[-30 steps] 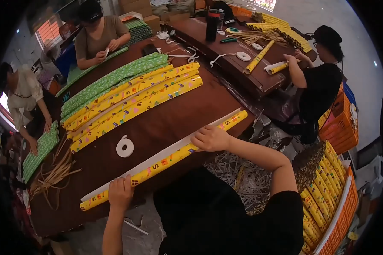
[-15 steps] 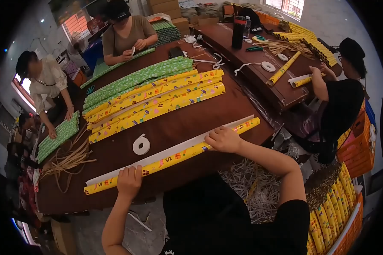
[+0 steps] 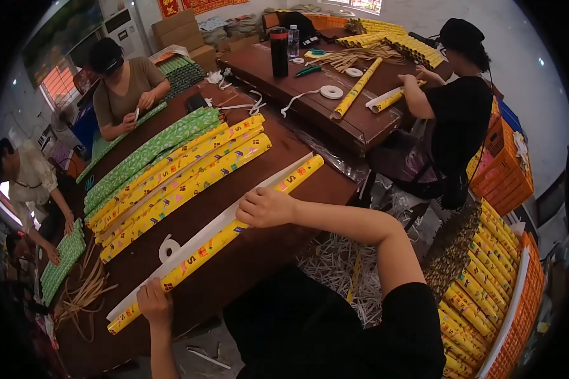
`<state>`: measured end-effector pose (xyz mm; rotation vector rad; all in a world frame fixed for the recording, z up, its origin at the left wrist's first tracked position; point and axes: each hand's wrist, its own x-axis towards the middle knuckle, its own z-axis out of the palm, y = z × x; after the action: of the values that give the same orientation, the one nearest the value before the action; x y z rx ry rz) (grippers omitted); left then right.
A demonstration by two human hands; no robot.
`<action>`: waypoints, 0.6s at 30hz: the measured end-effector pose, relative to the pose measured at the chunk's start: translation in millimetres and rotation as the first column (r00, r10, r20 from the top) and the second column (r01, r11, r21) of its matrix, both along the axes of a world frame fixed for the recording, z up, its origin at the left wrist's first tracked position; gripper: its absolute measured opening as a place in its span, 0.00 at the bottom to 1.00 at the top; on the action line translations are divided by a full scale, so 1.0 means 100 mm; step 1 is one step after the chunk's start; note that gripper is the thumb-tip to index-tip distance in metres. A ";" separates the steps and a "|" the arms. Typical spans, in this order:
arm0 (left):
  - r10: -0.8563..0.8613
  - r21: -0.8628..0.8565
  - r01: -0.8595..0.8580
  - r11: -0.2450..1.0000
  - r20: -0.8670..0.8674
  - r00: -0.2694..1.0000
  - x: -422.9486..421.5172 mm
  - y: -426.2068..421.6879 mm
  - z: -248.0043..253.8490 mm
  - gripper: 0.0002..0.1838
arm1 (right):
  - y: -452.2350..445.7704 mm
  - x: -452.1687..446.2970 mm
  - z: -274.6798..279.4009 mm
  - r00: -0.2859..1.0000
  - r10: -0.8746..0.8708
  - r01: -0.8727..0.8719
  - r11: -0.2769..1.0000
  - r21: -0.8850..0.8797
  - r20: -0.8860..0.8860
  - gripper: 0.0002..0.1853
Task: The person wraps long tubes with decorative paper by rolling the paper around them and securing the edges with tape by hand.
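A yellow patterned paper roll (image 3: pixel 199 252) lies slantwise along the near edge of the brown table, a white strip of its inner side showing along the far side. My left hand (image 3: pixel 155 304) is closed on the roll near its lower left end. Toward the upper right end, my right hand (image 3: pixel 263 207) has its fingers curled over the same roll. Just beyond the roll lies a white tape coil (image 3: pixel 169 249), partly hidden by it. Farther back are several yellow sheets (image 3: pixel 189 183) and green patterned sheets (image 3: pixel 152 155), side by side.
Brown strips (image 3: pixel 85 290) lie at the table's left. Two people (image 3: pixel 123 95) work across and at the left; another (image 3: pixel 458 126) sits at a second table (image 3: pixel 253 60) holding a dark bottle (image 3: pixel 279 54). An orange crate (image 3: pixel 518 309) of yellow rolls stands at right, beside shredded paper (image 3: pixel 341 271).
The camera view has shifted and turned. The roll now slants more steeply in view, with both hands still on it, and it partly covers the tape coil.
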<state>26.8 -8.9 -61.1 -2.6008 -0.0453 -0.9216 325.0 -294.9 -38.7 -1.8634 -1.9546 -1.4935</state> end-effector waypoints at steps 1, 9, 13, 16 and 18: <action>-0.030 0.063 0.027 0.998 0.061 0.998 0.07 -0.09 0.11 0.18 | -0.01 0.02 -0.03 0.998 -0.001 -0.003 0.998 -0.055 -0.063 0.10; -0.046 -0.130 0.027 0.991 -0.144 0.989 0.10 -0.45 -0.26 0.17 | -0.31 0.19 -0.31 0.945 0.086 -0.166 0.958 -0.234 -0.316 0.21; -0.082 -0.215 0.041 0.976 -0.184 0.979 0.21 -0.55 -0.37 0.19 | -0.45 0.29 -0.38 0.958 0.005 -0.106 0.936 -0.336 -0.288 0.21; -0.250 -0.465 0.144 0.874 -0.176 0.952 0.26 -0.63 -0.24 0.27 | -0.56 0.35 -0.39 0.949 -0.040 -0.095 0.910 -0.404 -0.313 0.21; -0.286 -0.485 0.163 0.859 -0.190 0.939 0.25 -0.65 -0.25 0.28 | -0.63 0.39 -0.47 0.941 -0.082 -0.071 0.901 -0.428 -0.329 0.23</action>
<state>52.2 -73.5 -86.2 -3.2138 0.1312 -0.7014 364.4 -358.3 -85.3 -2.1061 -2.2270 -0.6904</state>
